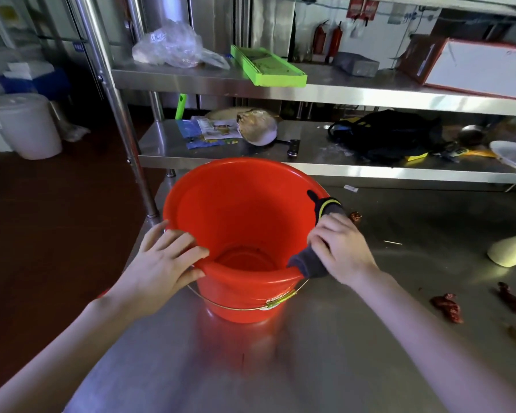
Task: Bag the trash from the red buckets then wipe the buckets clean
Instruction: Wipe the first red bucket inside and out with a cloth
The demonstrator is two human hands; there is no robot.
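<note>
Presently, head view: the bucket (239, 210) stands upright at the centre of the table (251, 368), its inside bare of trash. My left hand (164, 257) grips the rim at 8 o'clock, fingers hooked inside. My right hand (340, 251) clamps a dark cloth (307, 265) over the rim at 4 o'clock. Judgement: rim wipe in hand. I would brace firmly with the left, fold the cloth over both rim faces, work round, then go down the wall.

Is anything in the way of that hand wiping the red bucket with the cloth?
Nothing visible. The right hand holds the cloth right on the bucket rim, the left hand grips the rim opposite, and the bucket's inside looks empty.
</note>
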